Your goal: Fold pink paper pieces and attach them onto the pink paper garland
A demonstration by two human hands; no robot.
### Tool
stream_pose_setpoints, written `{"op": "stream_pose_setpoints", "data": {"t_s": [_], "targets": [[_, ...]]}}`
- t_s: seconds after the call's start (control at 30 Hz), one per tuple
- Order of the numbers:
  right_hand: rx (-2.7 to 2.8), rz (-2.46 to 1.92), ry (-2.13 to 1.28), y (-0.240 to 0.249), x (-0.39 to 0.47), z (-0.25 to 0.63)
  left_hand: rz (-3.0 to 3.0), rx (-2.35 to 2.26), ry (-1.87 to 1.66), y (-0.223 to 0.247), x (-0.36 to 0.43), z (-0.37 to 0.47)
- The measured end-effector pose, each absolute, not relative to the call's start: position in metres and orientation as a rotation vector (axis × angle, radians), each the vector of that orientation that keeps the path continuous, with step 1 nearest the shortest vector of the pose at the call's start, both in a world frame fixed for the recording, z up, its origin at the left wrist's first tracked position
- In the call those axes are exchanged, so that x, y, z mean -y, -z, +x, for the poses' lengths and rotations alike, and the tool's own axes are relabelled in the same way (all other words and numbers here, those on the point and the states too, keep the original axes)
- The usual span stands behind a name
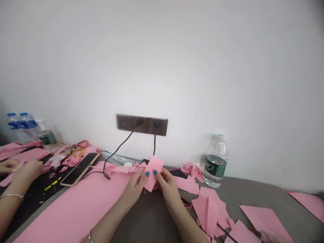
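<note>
Between my two hands is a small piece of pink paper (153,166), tilted, with its upper part standing above my thumbs. My left hand (136,184) pinches its left edge, the thumb lying on the front face. On the other edge, my right hand (165,182) grips the paper with thumb in front and curled fingers behind. A large pink sheet (83,206) lies on the table to the left of my hands. Pink paper scraps (210,209) are piled to the right of my right forearm.
A phone (80,169) lies at the left, near scissors (78,152). Behind, cables run to wall sockets (141,125). A water bottle (215,162) stands at right; more bottles (47,135) stand far left. Another person's hands (30,170) handle pink paper at the left edge.
</note>
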State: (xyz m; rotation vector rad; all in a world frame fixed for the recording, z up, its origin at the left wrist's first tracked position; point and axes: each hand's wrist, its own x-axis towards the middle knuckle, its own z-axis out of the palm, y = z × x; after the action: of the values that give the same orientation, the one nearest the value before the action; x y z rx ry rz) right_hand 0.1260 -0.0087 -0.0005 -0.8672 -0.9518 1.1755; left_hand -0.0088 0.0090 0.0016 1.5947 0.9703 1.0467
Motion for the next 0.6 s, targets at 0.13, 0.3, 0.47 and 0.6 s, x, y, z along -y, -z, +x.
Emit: {"op": "stream_pose_setpoints", "data": {"t_s": [0.13, 0.3, 0.47, 0.6], "targets": [[0.87, -0.819, -1.177, 0.004, 0.007, 0.123, 1.465, -0.9, -0.981, -0.006, -0.007, -0.005], [0.826, -0.817, -1.173, 0.01, 0.002, 0.12, 1.307, -0.899, -0.962, -0.006, -0.005, -0.005], [0.747, -0.944, -1.142, 0.017, 0.0, 0.12, 1.134, -0.899, -1.161, -0.008, -0.009, -0.008], [0.784, -0.955, -1.166, 0.015, 0.001, 0.123, 1.004, -0.84, -1.309, -0.009, -0.013, -0.01]]}}
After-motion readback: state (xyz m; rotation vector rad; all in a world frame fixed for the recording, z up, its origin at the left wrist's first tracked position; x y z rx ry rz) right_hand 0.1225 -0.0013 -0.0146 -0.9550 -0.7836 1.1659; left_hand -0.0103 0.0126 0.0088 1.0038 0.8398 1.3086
